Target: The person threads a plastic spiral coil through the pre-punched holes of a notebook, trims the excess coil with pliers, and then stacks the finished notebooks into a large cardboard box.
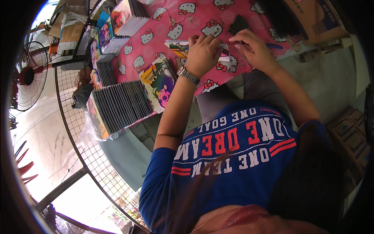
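Over the pink table's near part, my left hand [203,54], with a watch at its wrist, is closed round a notebook [177,46] with a colourful printed cover. My fingers hide most of it; its white page edges [224,54] show to the right. My right hand [253,50] is at the notebook's right end, thumb and fingertips pinched together round a thin dark spiral coil [230,42]. A slim blue thing [275,46] lies just beyond the right hand, its kind unclear. Another spiral notebook [159,82] with a cartoon cover rests left of my left forearm.
A long row of spiral notebooks [122,105] stands at the table's left edge, with further stacks [130,17] behind it. Dark cloth [239,25] lies beyond my hands. A cardboard box [311,19] sits at the far right. A fan [31,76] stands left beside wire mesh.
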A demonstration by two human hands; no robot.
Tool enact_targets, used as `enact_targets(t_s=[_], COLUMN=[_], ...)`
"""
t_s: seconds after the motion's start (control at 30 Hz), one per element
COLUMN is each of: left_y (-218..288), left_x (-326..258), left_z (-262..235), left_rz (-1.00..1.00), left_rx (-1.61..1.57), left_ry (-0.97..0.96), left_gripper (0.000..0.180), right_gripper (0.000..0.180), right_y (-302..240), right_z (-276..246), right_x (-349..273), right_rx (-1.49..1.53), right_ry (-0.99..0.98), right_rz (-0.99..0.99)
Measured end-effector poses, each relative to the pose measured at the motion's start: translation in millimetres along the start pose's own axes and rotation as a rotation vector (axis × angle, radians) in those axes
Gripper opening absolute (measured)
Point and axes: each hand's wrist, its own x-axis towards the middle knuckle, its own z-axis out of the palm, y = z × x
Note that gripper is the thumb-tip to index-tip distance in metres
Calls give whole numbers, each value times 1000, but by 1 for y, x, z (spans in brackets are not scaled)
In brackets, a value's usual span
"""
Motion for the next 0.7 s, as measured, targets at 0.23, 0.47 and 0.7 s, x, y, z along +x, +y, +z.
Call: enact_targets(t_s=[0.23, 0.47, 0.7], left_y=[-5, -4, -5], left_x=[11, 8, 1], left_z=[5, 3, -2], left_rz=[7, 13, 19], left_rx=[-13, -30, -39], left_ry=[-16, -28, -32], left_gripper=[20, 19, 20], right_gripper=[28, 28, 17], right_y=[13, 15, 11], right_z=[1, 9, 0], right_x=[3, -6, -10], right_rx=[-121, -131, -84], right_ry=[75, 81, -119], right_rz=[-46, -95, 55])
